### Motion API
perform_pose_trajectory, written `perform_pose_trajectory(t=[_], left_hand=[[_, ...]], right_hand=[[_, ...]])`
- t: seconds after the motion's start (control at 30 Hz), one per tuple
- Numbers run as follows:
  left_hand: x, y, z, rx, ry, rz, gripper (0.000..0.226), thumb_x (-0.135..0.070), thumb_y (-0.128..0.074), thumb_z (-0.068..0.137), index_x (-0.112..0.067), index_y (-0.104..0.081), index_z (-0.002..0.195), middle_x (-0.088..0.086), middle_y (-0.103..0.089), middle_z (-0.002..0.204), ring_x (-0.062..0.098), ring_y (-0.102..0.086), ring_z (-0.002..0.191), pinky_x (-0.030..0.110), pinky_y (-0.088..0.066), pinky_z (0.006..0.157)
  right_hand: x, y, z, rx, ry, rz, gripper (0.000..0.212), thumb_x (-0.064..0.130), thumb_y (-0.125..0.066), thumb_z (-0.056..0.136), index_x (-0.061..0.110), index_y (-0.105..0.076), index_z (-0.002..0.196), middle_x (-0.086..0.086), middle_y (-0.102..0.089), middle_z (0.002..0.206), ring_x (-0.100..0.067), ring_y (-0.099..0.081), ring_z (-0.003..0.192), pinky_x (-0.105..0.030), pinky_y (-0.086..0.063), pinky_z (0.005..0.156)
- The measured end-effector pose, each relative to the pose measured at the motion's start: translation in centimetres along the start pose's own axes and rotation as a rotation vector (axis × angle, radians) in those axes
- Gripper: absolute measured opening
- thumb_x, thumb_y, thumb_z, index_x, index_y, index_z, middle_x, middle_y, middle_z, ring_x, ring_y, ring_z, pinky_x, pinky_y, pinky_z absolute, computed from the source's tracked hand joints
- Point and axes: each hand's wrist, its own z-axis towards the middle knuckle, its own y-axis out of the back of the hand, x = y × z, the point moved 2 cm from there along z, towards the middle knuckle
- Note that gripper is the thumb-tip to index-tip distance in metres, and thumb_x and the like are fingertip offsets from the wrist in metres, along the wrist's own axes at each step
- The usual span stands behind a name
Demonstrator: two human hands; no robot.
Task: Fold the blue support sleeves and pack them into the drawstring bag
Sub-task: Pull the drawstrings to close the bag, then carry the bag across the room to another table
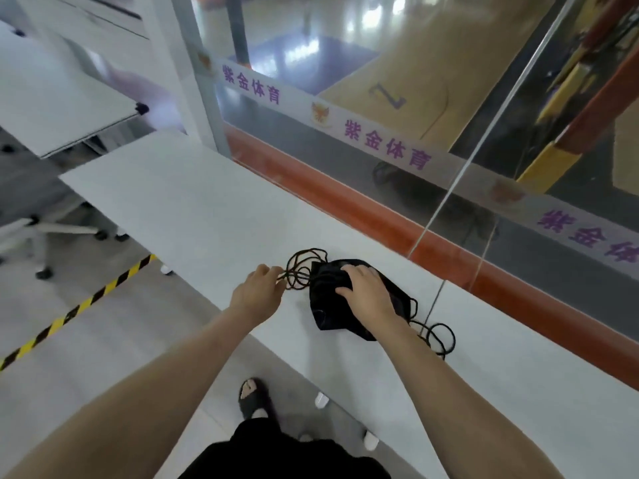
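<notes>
We cinch the drawstring bag (332, 305) shut on a white table (193, 209) beside a glass partition (415, 108).

Our right hand (366, 288) lies flat with fingers spread on the dark bag, pinning it near the table's front edge, while our left hand (257, 288) is pinched on the loops of black cord (304, 267) that spill from the bag's gathered mouth. More cord (439, 337) trails out behind our right wrist. No blue support sleeves can be seen; we judge they are already inside, though the fabric hides them. This looks like the closing step. The next move calls for a steady pull on the cord away from the bag, with the right hand holding the bag against that pull.
</notes>
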Motion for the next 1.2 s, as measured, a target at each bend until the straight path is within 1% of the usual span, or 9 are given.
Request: perform_pose_trajectory(t=[0.17,0.33,0.43,0.63,0.73,0.83,0.97,1.07,1.2], left_hand=[[3.5,3.4,-4.2,-0.131,0.127,-0.055,0.042,-0.042,-0.038,0.106,-0.023,-0.049,0.142,0.004,-0.049,0.14,0.028,-0.052,0.125,0.047,-0.05,0.091],[8.9,7.0,-9.3,-0.285,0.252,-0.098,0.037,-0.04,-0.039,0.106,-0.026,-0.051,0.138,0.0,-0.05,0.137,0.025,-0.058,0.114,0.038,-0.049,0.076],[12.7,8.6,-12.9,-0.321,0.262,-0.134,0.039,-0.044,-0.038,0.105,-0.024,-0.052,0.136,0.001,-0.052,0.136,0.025,-0.058,0.113,0.045,-0.055,0.082],[22.9,11.6,-23.4,-0.377,0.475,-0.143,0.042,-0.042,-0.035,0.107,-0.024,-0.047,0.143,0.001,-0.048,0.14,0.026,-0.06,0.111,0.036,-0.044,0.076],[28.9,12.7,-29.9,-0.411,0.574,-0.197,0.042,-0.041,-0.035,0.107,-0.023,-0.047,0.144,0.002,-0.047,0.144,0.027,-0.058,0.116,0.04,-0.049,0.088],[35.0,13.5,-37.0,-0.433,0.67,-0.23,0.042,-0.041,-0.036,0.107,-0.022,-0.046,0.143,0.004,-0.047,0.144,0.028,-0.057,0.117,0.044,-0.049,0.095],[42.2,15.2,-46.8,-0.487,0.826,-0.255,0.041,-0.034,-0.037,0.108,-0.017,-0.045,0.143,0.009,-0.049,0.139,0.031,-0.058,0.114,0.039,-0.044,0.087],[46.9,16.2,-54.2,-0.535,0.958,-0.248,0.042,-0.037,-0.037,0.107,-0.019,-0.045,0.145,0.008,-0.049,0.138,0.031,-0.057,0.116,0.041,-0.045,0.091],[52.1,16.9,-63.5,-0.609,1.126,-0.275,0.043,-0.039,-0.036,0.108,-0.021,-0.045,0.145,0.006,-0.047,0.141,0.03,-0.055,0.12,0.042,-0.045,0.095]], right_hand=[[7.1,1.7,-1.1,-0.041,0.197,0.085,0.04,0.033,-0.062,0.101,0.02,-0.055,0.138,-0.002,-0.059,0.133,-0.026,-0.045,0.127,-0.034,-0.037,0.105],[16.1,1.6,-2.4,-0.008,0.376,0.119,0.042,0.035,-0.063,0.1,0.02,-0.054,0.138,-0.001,-0.06,0.133,-0.023,-0.047,0.126,-0.033,-0.04,0.103],[20.8,0.5,-3.6,0.026,0.446,0.159,0.044,0.035,-0.064,0.1,0.019,-0.054,0.14,-0.001,-0.06,0.132,-0.021,-0.049,0.124,-0.032,-0.043,0.103],[33.6,-4.4,-7.7,0.121,0.635,0.191,0.039,0.034,-0.066,0.098,0.02,-0.058,0.133,0.003,-0.063,0.123,-0.017,-0.054,0.115,-0.029,-0.044,0.098],[41.0,-7.5,-10.7,0.19,0.726,0.218,0.039,0.03,-0.069,0.097,0.021,-0.059,0.133,0.002,-0.062,0.124,-0.014,-0.054,0.115,-0.027,-0.042,0.099],[48.3,-11.0,-13.8,0.232,0.806,0.189,0.042,0.032,-0.073,0.094,0.02,-0.061,0.133,-0.001,-0.062,0.125,-0.021,-0.057,0.119,-0.032,-0.043,0.102],[58.1,-15.5,-18.4,0.302,0.918,0.16,0.044,0.029,-0.074,0.094,0.013,-0.062,0.133,-0.006,-0.062,0.127,-0.024,-0.056,0.12,-0.029,-0.04,0.098],[65.2,-18.5,-22.4,0.369,1.022,0.164,0.042,0.025,-0.074,0.095,0.011,-0.062,0.132,-0.007,-0.064,0.126,-0.024,-0.057,0.119,-0.023,-0.037,0.096],[74.5,-23.4,-28.0,0.472,1.173,0.15,0.044,0.026,-0.076,0.093,0.01,-0.064,0.132,-0.01,-0.068,0.125,-0.029,-0.06,0.119,-0.032,-0.041,0.103]])
